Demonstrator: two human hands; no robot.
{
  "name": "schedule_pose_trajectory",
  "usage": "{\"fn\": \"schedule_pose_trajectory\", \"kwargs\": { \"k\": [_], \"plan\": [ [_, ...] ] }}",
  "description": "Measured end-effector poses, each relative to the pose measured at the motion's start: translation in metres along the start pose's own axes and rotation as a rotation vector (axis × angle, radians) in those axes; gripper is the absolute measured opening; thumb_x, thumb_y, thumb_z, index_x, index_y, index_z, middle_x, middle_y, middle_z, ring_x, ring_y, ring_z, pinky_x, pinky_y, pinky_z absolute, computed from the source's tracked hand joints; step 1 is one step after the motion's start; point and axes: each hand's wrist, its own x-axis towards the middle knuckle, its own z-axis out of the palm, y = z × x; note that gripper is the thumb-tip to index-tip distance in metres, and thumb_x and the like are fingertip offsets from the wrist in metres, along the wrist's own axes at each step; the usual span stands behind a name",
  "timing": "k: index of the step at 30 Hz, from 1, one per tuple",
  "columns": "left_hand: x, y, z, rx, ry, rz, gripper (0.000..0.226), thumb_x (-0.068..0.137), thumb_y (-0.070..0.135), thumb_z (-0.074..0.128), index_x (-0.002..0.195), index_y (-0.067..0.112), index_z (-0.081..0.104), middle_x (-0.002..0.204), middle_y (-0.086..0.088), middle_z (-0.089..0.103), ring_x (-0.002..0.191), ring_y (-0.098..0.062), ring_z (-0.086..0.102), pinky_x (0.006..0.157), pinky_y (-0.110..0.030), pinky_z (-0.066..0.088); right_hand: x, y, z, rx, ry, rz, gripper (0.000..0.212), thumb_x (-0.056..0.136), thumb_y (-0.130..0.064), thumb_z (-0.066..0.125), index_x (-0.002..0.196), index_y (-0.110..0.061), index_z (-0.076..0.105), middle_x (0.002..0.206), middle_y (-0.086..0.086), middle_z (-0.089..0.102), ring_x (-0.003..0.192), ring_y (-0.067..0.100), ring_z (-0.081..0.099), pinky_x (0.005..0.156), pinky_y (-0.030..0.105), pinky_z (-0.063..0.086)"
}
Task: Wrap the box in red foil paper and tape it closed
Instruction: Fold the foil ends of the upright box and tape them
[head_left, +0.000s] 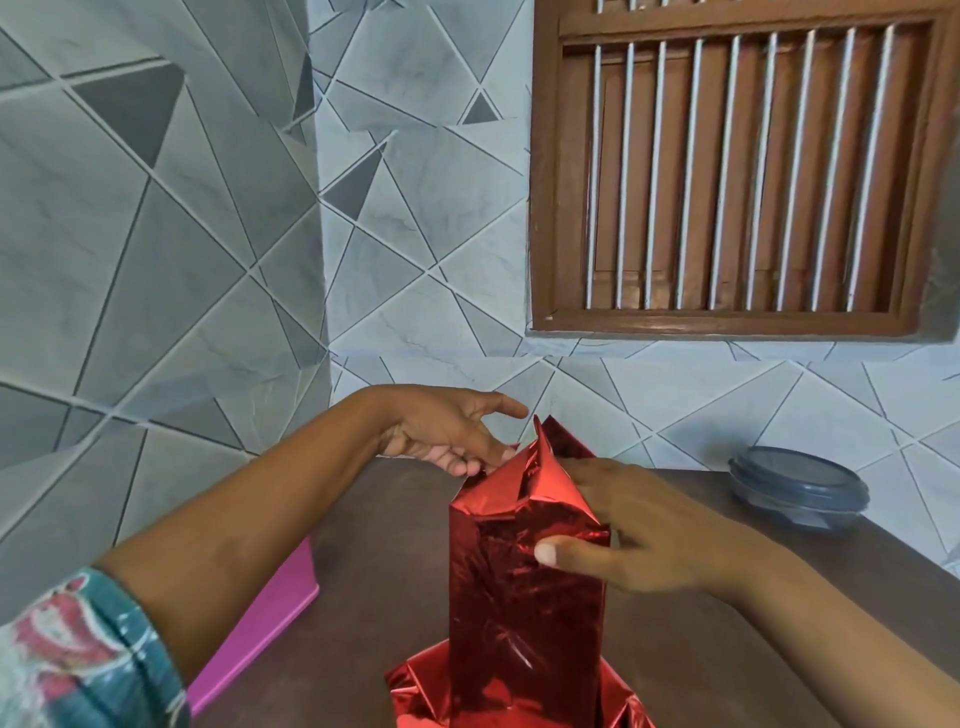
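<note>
Gripping the upright foil-wrapped box (524, 597) on the table (701, 649), the right hand (649, 540) is steadying it while the left hand (447, 431), fingers relaxed, is touching the top fold (535, 467), probably risking the springy foil popping open before taping.

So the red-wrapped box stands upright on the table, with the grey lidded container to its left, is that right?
Not quite: the head view shows the grey lidded container to the right of the red-wrapped box, not its left. The box does stand upright on the table.
</note>
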Motion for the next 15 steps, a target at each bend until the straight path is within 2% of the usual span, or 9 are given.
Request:
{"fn": "schedule_pose_trajectory", "kwargs": {
  "k": [4, 7, 11, 15],
  "plan": [
    [0.003, 0.005, 0.001, 0.095, 0.008, -0.035, 0.065, 0.088, 0.003, 0.06, 0.143, 0.022, 0.031, 0.058, 0.006, 0.062, 0.048, -0.002, 0.052, 0.052, -0.013, 0.046, 0.0, -0.002, -0.001, 0.004, 0.002, -0.003, 0.01, 0.091, -0.037, 0.056, 0.094, -0.027, 0.054, 0.103, -0.011, 0.059, 0.093, 0.002, 0.054, 0.082, 0.027, 0.043],
    [0.002, 0.013, 0.003, 0.165, 0.009, -0.073, 0.063, 0.089, 0.0, 0.057, 0.143, 0.021, 0.03, 0.054, 0.01, 0.062, 0.047, -0.001, 0.052, 0.051, -0.012, 0.047, 0.001, -0.004, -0.002, 0.003, -0.003, -0.01, 0.01, 0.091, -0.034, 0.058, 0.091, -0.031, 0.048, 0.098, -0.018, 0.053, 0.087, -0.009, 0.048, 0.081, 0.024, 0.043],
    [0.006, 0.022, 0.006, 0.242, 0.022, -0.123, 0.064, 0.089, -0.002, 0.057, 0.143, 0.021, 0.031, 0.062, 0.002, 0.059, 0.044, -0.001, 0.052, 0.048, -0.012, 0.047, 0.001, -0.004, -0.003, 0.012, -0.009, 0.005, 0.01, 0.091, -0.036, 0.057, 0.092, -0.029, 0.05, 0.099, -0.014, 0.056, 0.089, -0.001, 0.052, 0.081, 0.029, 0.044],
    [0.009, 0.028, 0.008, 0.293, 0.013, -0.165, 0.064, 0.089, -0.002, 0.057, 0.143, 0.022, 0.031, 0.058, 0.002, 0.059, 0.044, 0.0, 0.053, 0.047, -0.011, 0.046, 0.001, -0.003, -0.002, 0.012, -0.016, 0.022, 0.012, 0.091, -0.039, 0.055, 0.092, -0.027, 0.054, 0.099, -0.013, 0.057, 0.089, 0.001, 0.053, 0.08, 0.031, 0.045]
  ]
}}
